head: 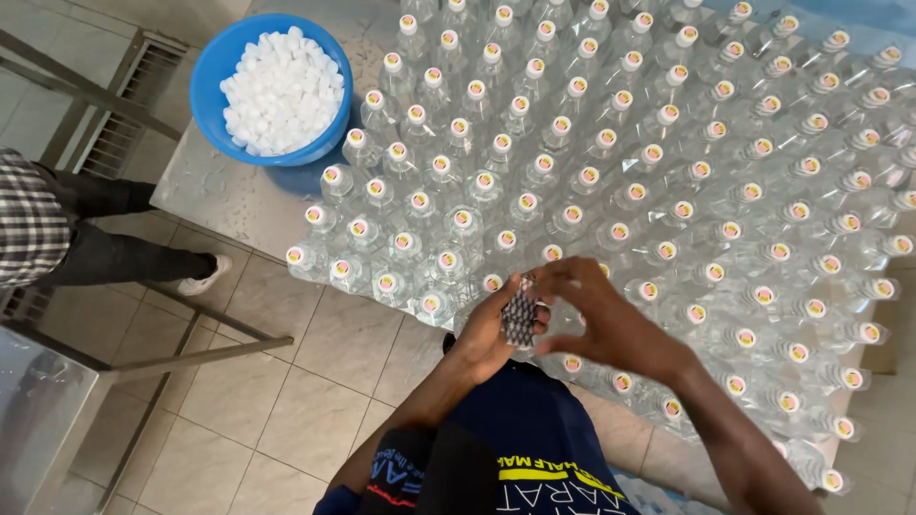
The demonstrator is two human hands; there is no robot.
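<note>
The left hand (491,334) grips a stack of small printed sleeves (521,311), and the right hand (596,310) pinches its top edge, fingers curled. Just beyond both hands stand rows of clear bottles (611,172); far past the left hand sits a blue bowl (212,72) of white caps (281,91).

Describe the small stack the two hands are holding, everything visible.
The stack is a thin, flat bundle of small clear-looking sleeves or labels with a fine dark pattern, standing roughly upright. The left hand cups it from below and behind; the right hand's fingertips pinch its top edge. It sits above the near edge of the capped clear bottles. What the pieces are made of cannot be told.
</note>
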